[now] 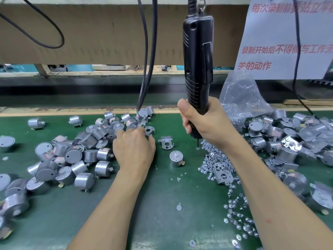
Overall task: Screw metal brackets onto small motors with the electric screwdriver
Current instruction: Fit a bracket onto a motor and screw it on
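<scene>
- Head view: the right hand (pixel 203 121) clenches its fingers round the upright electric screwdriver (pixel 197 60), bit tip at the screw pile (pixel 216 159).
- The left hand (pixel 134 147) rests on the motor heap (pixel 75 154); I cannot tell whether its fingers grasp anything.
- One motor (pixel 176 158) stands on the worktop (pixel 162 195), with a bracket (pixel 166 142) just beyond it.

Fingertips of the left hand (pixel 133 147) are lost among the motors (pixel 100 134) beyond it, so whether they hold anything cannot be told; the right hand (pixel 203 121) hides the lower grip of the electric screwdriver (pixel 197 56), whose top runs off the upper edge; its bit tip (pixel 197 147), just below that hand, is too small to show whether anything sits on it; motors far left of the left hand are blurred and cut by the edge; the notice (pixel 288 42) above the right hand is cropped.
</scene>
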{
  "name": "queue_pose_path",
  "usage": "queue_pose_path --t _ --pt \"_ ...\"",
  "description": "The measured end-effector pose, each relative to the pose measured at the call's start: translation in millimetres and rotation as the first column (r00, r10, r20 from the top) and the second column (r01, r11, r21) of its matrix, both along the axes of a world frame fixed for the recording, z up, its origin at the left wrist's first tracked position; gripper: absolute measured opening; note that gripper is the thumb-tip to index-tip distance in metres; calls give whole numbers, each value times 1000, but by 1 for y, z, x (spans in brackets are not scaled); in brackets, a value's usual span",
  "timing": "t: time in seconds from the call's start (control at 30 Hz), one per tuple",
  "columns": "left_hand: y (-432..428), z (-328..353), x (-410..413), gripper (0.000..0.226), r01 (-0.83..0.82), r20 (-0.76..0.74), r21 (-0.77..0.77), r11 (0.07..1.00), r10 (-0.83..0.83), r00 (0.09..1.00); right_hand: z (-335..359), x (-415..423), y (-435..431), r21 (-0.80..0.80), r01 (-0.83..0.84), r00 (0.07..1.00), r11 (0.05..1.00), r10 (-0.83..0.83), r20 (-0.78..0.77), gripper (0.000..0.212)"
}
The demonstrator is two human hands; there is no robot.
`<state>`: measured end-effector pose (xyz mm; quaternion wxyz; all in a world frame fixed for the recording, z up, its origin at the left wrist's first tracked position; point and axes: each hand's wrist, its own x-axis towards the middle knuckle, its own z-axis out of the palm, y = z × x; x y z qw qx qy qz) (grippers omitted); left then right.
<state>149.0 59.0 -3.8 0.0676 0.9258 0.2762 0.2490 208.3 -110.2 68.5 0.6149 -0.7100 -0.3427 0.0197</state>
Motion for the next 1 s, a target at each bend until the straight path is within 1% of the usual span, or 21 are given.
queue_pose_path --t 0.1,0.2,0.33,0.4,0.47,0.57,0.7,0.8,0.87,1.0 --pt "1 1 0 19 -11 39 -11 1000 11 999 1 -1 1 6 -9 1000 1000 9 -11 74" --pt "4 -1 -1 17 -17 43 -29 999 18 999 0 -1 1 1 -6 1000 1000 6 -22 66" --pt "4 1 -3 22 -9 37 -33 999 10 999 0 -2 3 1 -7 1000 1000 7 -21 63" --pt "4 3 -4 27 27 101 -88 996 -18 995 0 -3 3 4 -11 1000 1000 11 -22 65" --pt "4 5 -7 26 98 222 -161 982 -60 973 0 -3 3 1 -11 1000 1000 11 -23 66" --pt "3 7 -8 27 238 385 -240 941 -133 913 -1 -2 3 -6 -9 1000 1000 8 -24 62" --pt "2 11 -11 29 365 471 -287 886 -202 859 -1 -2 3 -5 -8 1000 1000 8 -30 63" --pt "1 14 -12 29 423 474 -385 820 -218 853 0 -3 4 3 -8 1000 1000 8 -28 61" --pt "2 14 -13 28 445 459 -478 757 -217 862 0 -4 5 10 -10 1000 1000 10 -28 60" --pt "3 13 -16 25 458 429 -599 657 -220 876 0 -6 5 24 -23 999 999 24 -34 66"
